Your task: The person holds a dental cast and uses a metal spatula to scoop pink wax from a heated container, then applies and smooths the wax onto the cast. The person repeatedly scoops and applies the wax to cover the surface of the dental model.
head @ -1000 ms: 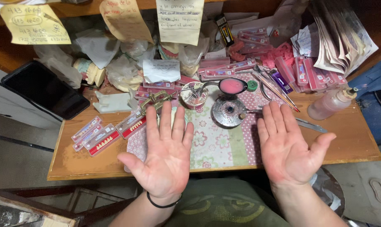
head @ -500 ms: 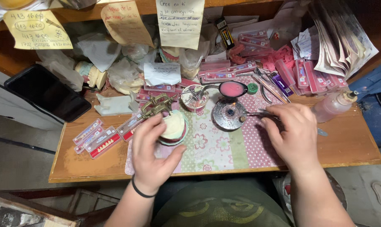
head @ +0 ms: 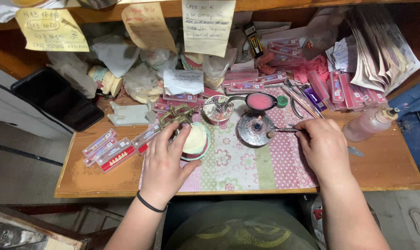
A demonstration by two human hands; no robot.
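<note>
Cluttered wooden worktop (head: 385, 173), shelf behind hung with paper notes; you are working over a patterned mat (head: 247, 164) laid in the middle.

Your left hand (head: 166, 166) is cupping a cream-coloured cast (head: 194, 139) with a pink base, fingers (head: 181, 135) curled over its near side and gripping it. Cast is sitting on the mat's left part, seated in a brass hinged frame (head: 175, 115) that rises just behind it. That hold is probably steadying it against tipping.

Your right hand (head: 323, 146) is closed on a thin metal tool (head: 284, 130), tip lying toward the small round burner (head: 255, 129). A flame seems to be showing at the burner's centre, so the tip is likely being warmed. A spoon holding pink wax (head: 261, 101) is lying just behind the burner, with a small cup (head: 217, 110) of instruments beside it.

Room is tight. Trays of teeth (head: 109, 152) are lying left of the cast, near the worktop's left end. A squeeze bottle (head: 369, 124) is standing right of your right hand, near the back. A dark tablet (head: 57, 98) is overhanging the far-left corner. Bare wood is showing only at the front right and the front-left strip. Front edge is running just under both wrists, so anything pulled toward you is nearing a drop.
</note>
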